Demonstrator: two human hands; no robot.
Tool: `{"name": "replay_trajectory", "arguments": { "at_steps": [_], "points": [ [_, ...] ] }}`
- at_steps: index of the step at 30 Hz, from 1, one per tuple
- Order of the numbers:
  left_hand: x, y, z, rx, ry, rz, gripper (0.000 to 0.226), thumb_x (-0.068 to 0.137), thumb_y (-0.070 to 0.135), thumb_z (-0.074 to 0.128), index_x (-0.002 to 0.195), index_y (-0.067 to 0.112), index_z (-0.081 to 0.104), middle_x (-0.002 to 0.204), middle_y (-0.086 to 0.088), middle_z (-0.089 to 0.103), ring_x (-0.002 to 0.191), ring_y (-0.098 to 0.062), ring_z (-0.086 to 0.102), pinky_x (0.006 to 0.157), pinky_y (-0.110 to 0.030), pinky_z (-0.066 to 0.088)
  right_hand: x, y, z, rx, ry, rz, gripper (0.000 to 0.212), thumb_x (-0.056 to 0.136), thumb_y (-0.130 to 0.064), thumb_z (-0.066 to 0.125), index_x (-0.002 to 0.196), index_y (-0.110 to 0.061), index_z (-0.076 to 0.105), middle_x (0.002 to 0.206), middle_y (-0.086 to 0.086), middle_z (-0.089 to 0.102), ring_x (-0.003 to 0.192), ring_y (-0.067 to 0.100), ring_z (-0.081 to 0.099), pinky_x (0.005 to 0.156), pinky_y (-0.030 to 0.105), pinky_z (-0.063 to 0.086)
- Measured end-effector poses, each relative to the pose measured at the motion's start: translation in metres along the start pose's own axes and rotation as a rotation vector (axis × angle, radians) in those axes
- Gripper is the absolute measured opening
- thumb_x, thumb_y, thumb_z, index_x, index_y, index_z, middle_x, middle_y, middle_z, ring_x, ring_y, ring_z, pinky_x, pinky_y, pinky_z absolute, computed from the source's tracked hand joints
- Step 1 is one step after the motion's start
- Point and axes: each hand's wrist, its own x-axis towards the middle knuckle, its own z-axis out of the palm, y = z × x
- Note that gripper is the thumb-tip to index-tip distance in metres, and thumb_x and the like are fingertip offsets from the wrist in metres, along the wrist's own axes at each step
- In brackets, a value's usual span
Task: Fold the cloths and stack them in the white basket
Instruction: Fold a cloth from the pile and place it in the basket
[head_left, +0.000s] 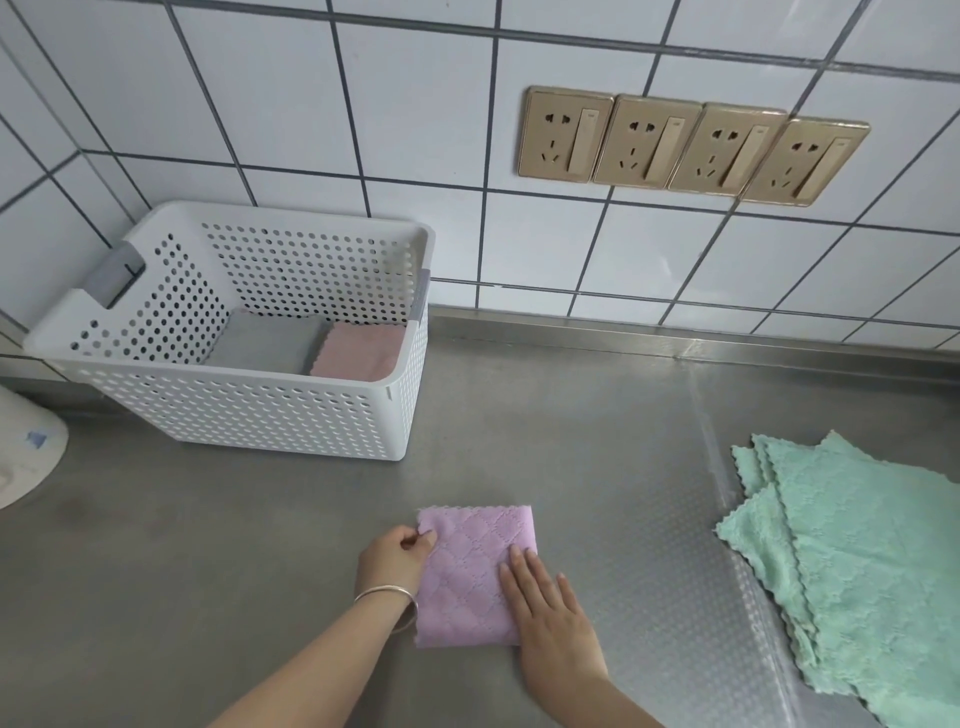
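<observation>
The scene holds one white basket (244, 410), two folded cloths inside it, one grey (265, 345) and one pink (358, 353), one purple cloth (467, 566) on the counter, a pile of green cloths (857, 561) too overlapped to count, four wall sockets (691, 148) and two hands

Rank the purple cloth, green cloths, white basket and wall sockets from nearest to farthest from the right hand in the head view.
1. Purple cloth: under the right hand, which presses flat on it.
2. Green cloths: piled on the counter to its right.
3. White basket: back left on the counter.
4. Wall sockets: high on the tiled wall, farthest.
</observation>
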Motion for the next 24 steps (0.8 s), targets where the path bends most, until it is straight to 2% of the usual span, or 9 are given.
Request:
{"name": "replay_trajectory", "arguments": {
  "at_steps": [3, 5, 7, 11, 14, 15, 17, 19, 24],
  "points": [
    [0.001, 0.003, -0.001, 0.062, -0.006, 0.008, 0.025, 0.086, 0.034, 0.061, 0.094, 0.012, 0.068, 0.097, -0.008, 0.071, 0.094, -0.026, 0.062, 0.073, -0.023, 0.038, 0.001, -0.001, -0.003, 0.0, -0.047, -0.005, 0.091, 0.062, -0.016, 0.023, 0.149, -0.009, -0.004, 0.157, 0.004, -0.009, 0.145, 0.021, -0.006, 0.088, 0.046, 0.048],
    [0.004, 0.003, -0.002, 0.127, -0.022, 0.024, 0.021, 0.086, 0.036, 0.06, 0.086, 0.016, 0.065, 0.098, -0.008, 0.07, 0.095, -0.027, 0.062, 0.075, -0.024, 0.041, 0.001, -0.001, -0.006, 0.016, -0.083, -0.008, 0.091, 0.061, -0.015, 0.022, 0.149, -0.01, -0.005, 0.157, 0.005, -0.005, 0.142, 0.025, 0.014, 0.088, 0.046, 0.048],
    [0.004, 0.004, -0.004, 0.225, -0.039, 0.054, 0.023, 0.087, 0.04, 0.057, 0.075, 0.02, 0.055, 0.098, -0.009, 0.07, 0.095, -0.028, 0.061, 0.074, -0.027, 0.042, 0.001, -0.002, -0.012, 0.046, -0.126, 0.004, 0.091, 0.061, -0.015, 0.022, 0.149, -0.011, -0.001, 0.154, 0.006, 0.016, 0.13, 0.022, 0.032, 0.086, 0.046, 0.05],
    [0.003, 0.004, -0.006, 0.41, 0.049, 0.145, 0.027, 0.087, 0.042, 0.054, 0.077, 0.019, 0.044, 0.092, -0.008, 0.066, 0.088, -0.03, 0.061, 0.068, -0.031, 0.043, 0.003, 0.002, -0.02, 0.044, -0.156, -0.022, 0.075, 0.061, -0.029, 0.032, 0.132, -0.01, 0.043, 0.137, 0.004, 0.047, 0.124, 0.018, 0.039, 0.086, 0.041, 0.054],
    [0.0, -0.002, 0.002, 0.511, 0.226, 0.479, 0.031, 0.067, 0.027, 0.076, 0.072, 0.017, 0.047, 0.078, -0.006, 0.059, 0.072, -0.03, 0.059, 0.055, -0.033, 0.046, 0.002, 0.005, -0.034, 0.034, -0.141, -0.099, 0.061, 0.063, -0.046, 0.041, 0.112, -0.022, 0.068, 0.121, 0.001, 0.064, 0.112, 0.017, 0.058, 0.092, 0.034, 0.04],
    [-0.003, -0.004, 0.006, 0.532, 0.268, 0.614, 0.03, 0.062, 0.026, 0.077, 0.073, 0.019, 0.05, 0.078, -0.003, 0.059, 0.071, -0.027, 0.059, 0.055, -0.032, 0.047, 0.005, 0.004, -0.041, 0.04, -0.131, -0.101, 0.055, 0.065, -0.049, 0.041, 0.107, -0.027, 0.069, 0.115, -0.003, 0.067, 0.104, 0.014, 0.063, 0.09, 0.03, 0.043],
    [-0.007, -0.01, 0.014, 0.562, 0.223, 0.805, 0.026, 0.07, 0.039, 0.062, 0.091, 0.024, 0.057, 0.099, 0.002, 0.062, 0.091, -0.021, 0.059, 0.077, -0.034, 0.046, 0.014, 0.004, -0.051, 0.066, -0.139, -0.089, 0.048, 0.069, -0.047, 0.04, 0.106, -0.03, 0.065, 0.109, -0.007, 0.068, 0.095, 0.01, 0.066, 0.079, 0.023, 0.051],
    [-0.013, -0.017, 0.024, 0.673, 0.076, 0.902, 0.049, 0.077, 0.052, 0.046, 0.118, 0.027, 0.053, 0.129, 0.0, 0.052, 0.119, -0.021, 0.045, 0.101, -0.041, 0.03, 0.023, 0.006, -0.051, 0.025, -0.194, -0.06, 0.051, 0.073, -0.044, 0.038, 0.113, -0.026, 0.064, 0.117, -0.002, 0.066, 0.103, 0.014, 0.065, 0.078, 0.026, 0.054],
    [-0.014, -0.036, 0.034, 0.855, -0.055, 0.915, 0.078, 0.08, 0.063, 0.036, 0.147, 0.027, 0.02, 0.149, -0.009, 0.029, 0.14, -0.027, 0.016, 0.105, -0.047, 0.021, 0.031, 0.012, -0.04, -0.005, -0.351, 0.032, 0.068, 0.074, -0.052, 0.034, 0.127, -0.016, 0.056, 0.135, 0.005, 0.055, 0.128, 0.017, 0.037, 0.088, 0.044, 0.05]
  ]
}}
